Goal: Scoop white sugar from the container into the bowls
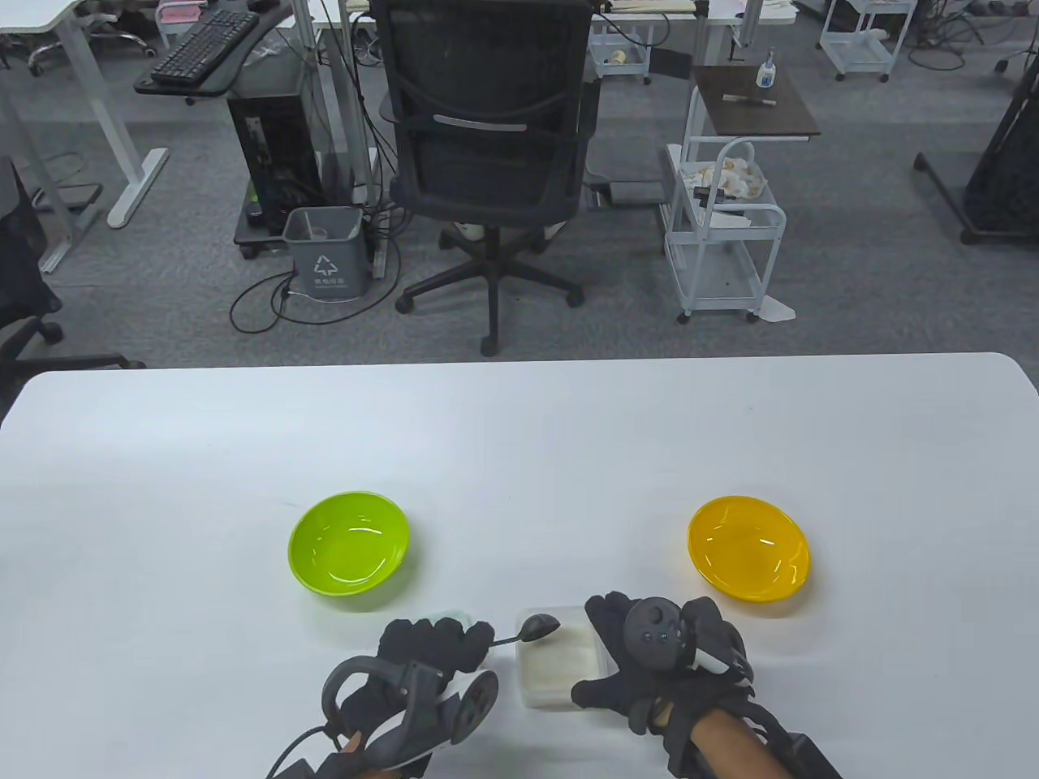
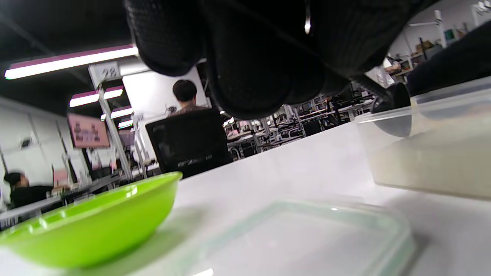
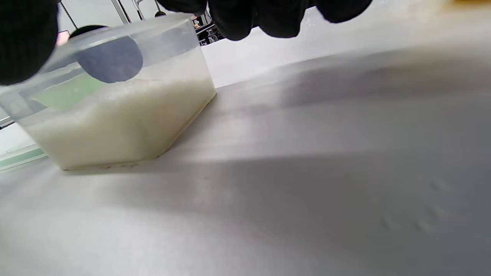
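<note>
A clear container (image 1: pixel 558 667) of white sugar stands on the white table near the front edge. My left hand (image 1: pixel 475 639) grips the handle of a dark spoon (image 1: pixel 539 626). The spoon's bowl hangs just above the sugar at the container's left rim, and looks empty. My right hand (image 1: pixel 602 656) holds the container's right side, fingers at the far corner and thumb at the near one. The green bowl (image 1: pixel 349 550) is at the back left and the yellow bowl (image 1: pixel 748 548) at the back right; both look empty. The container (image 3: pixel 122 115) and spoon (image 3: pixel 109 59) also show in the right wrist view.
The container's clear lid (image 2: pixel 307 234) lies flat on the table under my left hand, between the green bowl (image 2: pixel 96 226) and the container (image 2: pixel 429 153). An office chair (image 1: pixel 487 146) stands beyond the table's far edge.
</note>
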Available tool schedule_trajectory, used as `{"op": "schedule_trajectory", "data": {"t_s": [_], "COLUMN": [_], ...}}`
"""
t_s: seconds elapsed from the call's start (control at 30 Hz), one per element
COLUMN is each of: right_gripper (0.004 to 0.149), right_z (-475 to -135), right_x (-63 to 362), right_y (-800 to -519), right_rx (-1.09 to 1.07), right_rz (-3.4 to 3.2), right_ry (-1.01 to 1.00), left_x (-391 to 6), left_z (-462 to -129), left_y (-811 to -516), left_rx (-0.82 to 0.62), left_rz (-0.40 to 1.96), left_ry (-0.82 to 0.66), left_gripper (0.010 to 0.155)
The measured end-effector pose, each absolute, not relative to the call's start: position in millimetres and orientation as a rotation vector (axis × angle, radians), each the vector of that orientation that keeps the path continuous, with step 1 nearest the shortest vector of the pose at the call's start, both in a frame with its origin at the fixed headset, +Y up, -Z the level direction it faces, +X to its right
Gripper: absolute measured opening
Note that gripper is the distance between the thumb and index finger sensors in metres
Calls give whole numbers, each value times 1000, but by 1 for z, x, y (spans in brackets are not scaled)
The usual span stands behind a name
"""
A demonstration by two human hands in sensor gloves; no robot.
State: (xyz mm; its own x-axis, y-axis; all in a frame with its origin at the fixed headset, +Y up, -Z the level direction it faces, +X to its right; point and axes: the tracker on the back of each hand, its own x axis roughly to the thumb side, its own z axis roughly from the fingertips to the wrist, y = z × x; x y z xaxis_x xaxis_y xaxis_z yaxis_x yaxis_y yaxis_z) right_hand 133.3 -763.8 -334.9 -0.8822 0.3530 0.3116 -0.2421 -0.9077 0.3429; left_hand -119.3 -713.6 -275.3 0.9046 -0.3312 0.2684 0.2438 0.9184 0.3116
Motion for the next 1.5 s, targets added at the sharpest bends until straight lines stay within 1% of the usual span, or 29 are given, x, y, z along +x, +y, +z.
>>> {"op": "schedule_trajectory", "data": {"t_s": [0.13,0.27,0.37,0.57,0.87,1.03,1.27,1.5], "right_gripper": [98,98,98,98,98,98,98,98], "right_z": [-334,-334,-334,-333,-332,-332,-332,-332], "right_x": [134,134,133,133,133,133,133,133], "right_y": [-764,-764,-764,-764,-765,-765,-765,-765], "right_rx": [534,534,536,535,531,529,530,530], "right_rz": [2746,2748,2753,2755,2753,2752,2751,2754], "right_ry": [422,419,416,413,409,408,410,407], "left_x": [-110,-105,-106,-118,-148,-157,-161,-170], "left_z": [-269,-268,-272,-287,-306,-310,-313,-317], "left_y": [-713,-712,-712,-717,-745,-758,-765,-763], "left_rx": [294,258,179,-56,-401,-529,-591,-603], "left_rz": [-372,-370,-289,-38,391,546,617,714], "left_ry": [-353,-363,-355,-285,-126,-92,-89,-70], "left_gripper": [44,43,43,43,45,45,46,46]}}
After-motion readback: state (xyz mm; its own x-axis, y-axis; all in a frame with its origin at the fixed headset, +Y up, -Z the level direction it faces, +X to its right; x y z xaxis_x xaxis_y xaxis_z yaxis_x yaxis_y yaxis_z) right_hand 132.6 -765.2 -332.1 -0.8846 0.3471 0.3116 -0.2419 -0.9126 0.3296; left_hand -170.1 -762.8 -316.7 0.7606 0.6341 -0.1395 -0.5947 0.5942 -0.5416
